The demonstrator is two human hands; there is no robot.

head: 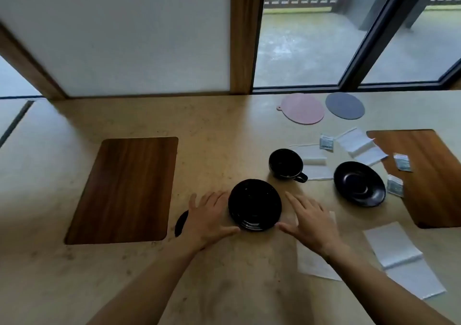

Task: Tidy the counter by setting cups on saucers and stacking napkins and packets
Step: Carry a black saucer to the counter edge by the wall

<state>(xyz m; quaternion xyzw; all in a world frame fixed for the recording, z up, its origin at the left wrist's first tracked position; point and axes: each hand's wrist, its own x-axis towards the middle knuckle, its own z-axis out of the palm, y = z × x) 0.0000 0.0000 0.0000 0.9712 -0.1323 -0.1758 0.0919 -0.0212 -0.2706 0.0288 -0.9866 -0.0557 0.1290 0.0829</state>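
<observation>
Both hands flank a black saucer (pixel 254 205) near the counter's (pixel 224 287) front middle: the left hand (pixel 209 220) and the right hand (pixel 309 225) each lie with fingers spread and straight, holding nothing, the left thumb at the saucer's rim. The cup (pixel 285 163) stands just behind and right of that saucer, toward the window edge, handle pointing right. The right hand looks nearer to it, so it would likely make the lift.
</observation>
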